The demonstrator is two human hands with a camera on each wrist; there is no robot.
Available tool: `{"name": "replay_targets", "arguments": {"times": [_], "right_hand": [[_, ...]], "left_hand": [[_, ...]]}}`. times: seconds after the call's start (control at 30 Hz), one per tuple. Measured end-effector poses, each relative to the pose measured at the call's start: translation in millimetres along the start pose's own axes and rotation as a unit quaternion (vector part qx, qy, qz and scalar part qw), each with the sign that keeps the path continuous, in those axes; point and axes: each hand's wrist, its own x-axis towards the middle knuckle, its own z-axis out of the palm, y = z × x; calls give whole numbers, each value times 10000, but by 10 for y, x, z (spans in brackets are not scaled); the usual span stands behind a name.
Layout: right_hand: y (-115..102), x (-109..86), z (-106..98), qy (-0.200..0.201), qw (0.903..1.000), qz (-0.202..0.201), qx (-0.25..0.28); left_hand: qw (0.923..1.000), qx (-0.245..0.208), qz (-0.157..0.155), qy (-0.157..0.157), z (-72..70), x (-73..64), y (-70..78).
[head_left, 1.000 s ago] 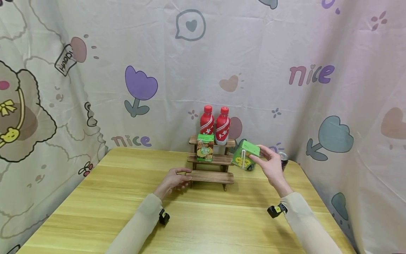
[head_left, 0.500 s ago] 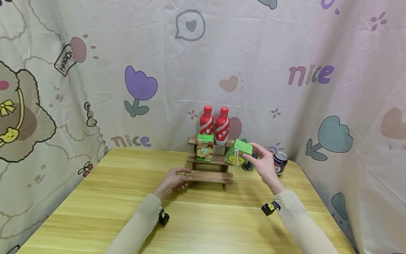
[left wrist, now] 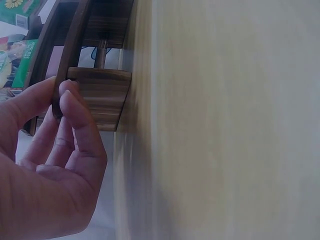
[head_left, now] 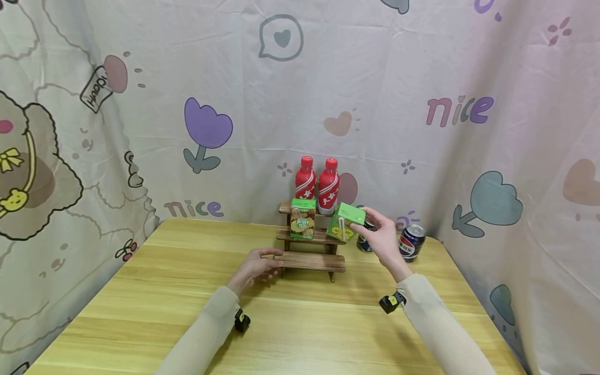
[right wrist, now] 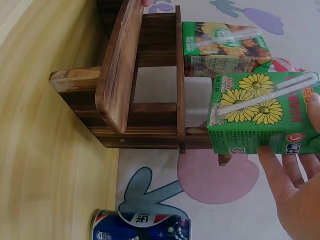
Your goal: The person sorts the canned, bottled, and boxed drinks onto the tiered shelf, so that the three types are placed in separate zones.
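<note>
From where I stand, I see the person's right hand [head_left: 383, 242] grasping a small, green, box-shaped drink carton with yellow flowers [head_left: 344, 221] between thumb and fingers, a pale straw lying along its side. The carton leans at a tilt by the right end of the middle shelf [head_left: 323, 236] of a brown wooden three-step stand [head_left: 313, 262]; whether its base touches the wood, I cannot tell. The left hand [head_left: 255, 266] pinches the left end of the stand's lowest shelf [right wrist: 120, 65], thumb on one face of the board and fingers on the other. On the left part of the middle shelf an upright carton with a green top and a fruit picture [head_left: 302, 219] stands just beside the held one. Behind them, two red plastic bottles with red caps [head_left: 329, 182] rise side by side from the top shelf [head_left: 285, 207], the left one partly hidden by the fruit carton. To the right of the stand, one dark blue metal drink can [head_left: 412, 244] stands on the yellowish wood-grain table [head_left: 140, 291], and a second dark blue can [head_left: 364, 245] is partly hidden behind the right hand and the flowered carton. Both forearms wear cream sleeves [head_left: 436, 317], with a small black camera [head_left: 241, 320] at each wrist, and a pale curtain printed with tulips and hearts [head_left: 398, 62] hangs behind the table.
</note>
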Motion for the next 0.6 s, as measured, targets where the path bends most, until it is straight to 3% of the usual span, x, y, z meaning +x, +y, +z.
{"name": "replay_targets", "arguments": {"times": [0.6], "right_hand": [[30,57,198,-198,9995,-233,4]], "left_hand": [[10000,35,5,-7,-7,2,-8]]}}
